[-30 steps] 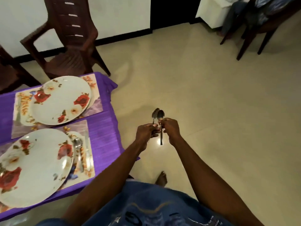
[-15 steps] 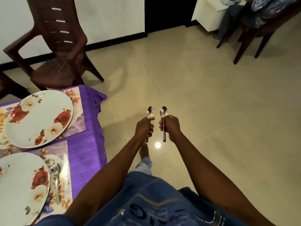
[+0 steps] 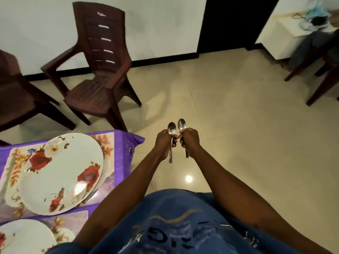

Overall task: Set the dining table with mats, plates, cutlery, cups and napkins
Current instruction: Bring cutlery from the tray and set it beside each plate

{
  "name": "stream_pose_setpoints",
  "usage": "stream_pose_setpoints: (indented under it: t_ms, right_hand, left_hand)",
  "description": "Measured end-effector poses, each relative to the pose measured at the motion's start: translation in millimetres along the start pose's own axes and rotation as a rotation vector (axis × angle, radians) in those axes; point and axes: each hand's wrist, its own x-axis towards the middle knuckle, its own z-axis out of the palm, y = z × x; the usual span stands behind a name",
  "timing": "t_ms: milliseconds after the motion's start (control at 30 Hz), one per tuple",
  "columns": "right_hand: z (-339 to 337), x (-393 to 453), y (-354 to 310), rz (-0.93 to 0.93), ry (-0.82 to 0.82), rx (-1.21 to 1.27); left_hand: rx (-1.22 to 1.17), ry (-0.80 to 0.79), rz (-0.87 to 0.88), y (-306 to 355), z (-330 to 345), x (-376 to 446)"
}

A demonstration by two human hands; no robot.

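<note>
My left hand grips a steel spoon upright, bowl up, its handle sticking out below the fist. My right hand grips a second steel spoon the same way. Both hands are held side by side over the floor, to the right of the table corner. On the purple tablecloth a white plate with red flowers lies on a floral mat. Another floral plate on its mat shows at the bottom left edge.
A dark brown plastic armchair stands just beyond the table's far end, and part of a second chair is at the left. Beige tiled floor spreads to the right. A seated person and wooden chair legs are at the top right.
The view has moved along the table toward the far plate, so the near plate with its cutlery has slid out of frame. The spoons, held together before, now sit one in each hand.
</note>
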Motion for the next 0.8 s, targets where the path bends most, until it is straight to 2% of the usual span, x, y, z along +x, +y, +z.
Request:
stream_pose_setpoints:
  t_ms: [233,433,633,800]
  right_hand:
    - [83.7,68.6,-63.4,-0.016,-0.139,-0.114]
    - [159.3,135.6,-100.6,-0.019,-0.357,-0.304]
    - [257.3,215.2,-171.5,-0.181,-0.553,-0.523]
    - [329.8,256.4,-234.3,-0.246,-0.731,-0.636]
  left_hand:
    - [-0.095,0.157,0.044,53.6,-52.9,79.5]
    - [-0.175,0.32,0.101,103.0,-100.7,149.3]
    - [-0.386,0.526,0.049,161.5,-141.3,212.8]
    - [-0.445,0.715,0.053,214.4,-159.4,249.1]
